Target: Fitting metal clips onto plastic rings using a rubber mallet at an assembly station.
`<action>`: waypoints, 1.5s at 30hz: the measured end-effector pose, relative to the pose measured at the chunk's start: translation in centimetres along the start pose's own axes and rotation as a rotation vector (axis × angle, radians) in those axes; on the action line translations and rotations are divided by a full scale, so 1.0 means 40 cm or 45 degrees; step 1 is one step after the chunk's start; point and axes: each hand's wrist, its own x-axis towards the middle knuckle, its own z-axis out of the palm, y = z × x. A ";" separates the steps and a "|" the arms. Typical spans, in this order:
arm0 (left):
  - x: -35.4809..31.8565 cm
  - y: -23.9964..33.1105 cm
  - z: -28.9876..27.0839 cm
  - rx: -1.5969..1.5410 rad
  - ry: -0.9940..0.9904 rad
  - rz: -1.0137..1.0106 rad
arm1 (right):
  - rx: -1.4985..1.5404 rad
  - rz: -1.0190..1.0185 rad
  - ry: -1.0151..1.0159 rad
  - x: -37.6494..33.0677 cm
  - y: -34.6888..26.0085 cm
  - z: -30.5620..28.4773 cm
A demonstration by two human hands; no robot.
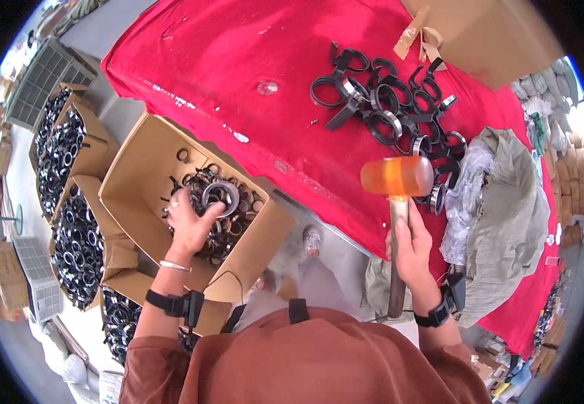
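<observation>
My left hand (191, 225) reaches down into an open cardboard box (127, 165), thumb and fingers spread apart. A grey ring with a black part (232, 195) lies right at my thumb tip, over a heap of small black rings (221, 249). Whether the thumb touches it is hard to tell. Wrapped around the wooden handle of a mallet, my right hand (413, 252) keeps it upright. The mallet's amber head (396, 177) is above the red-covered table's near edge, beside a spread of black ring clamps (383, 101).
Red cloth (238, 64) covers the large table ahead. At its right lie a grey-green sack (507, 215) and clear plastic wrap (466, 195). A cardboard box (487, 40) stands at the far right. More cartons full of black rings (76, 246) line my left side.
</observation>
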 end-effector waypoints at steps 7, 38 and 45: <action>0.263 0.509 0.133 -0.053 -0.161 0.309 | 0.173 0.036 -0.021 -0.019 0.027 -0.005; 0.048 0.249 0.241 -0.861 -0.802 -0.298 | -0.043 0.009 -0.147 0.112 0.015 0.116; 0.062 0.284 0.214 -0.871 -0.894 -0.284 | 0.069 -0.190 0.005 0.291 -0.083 0.149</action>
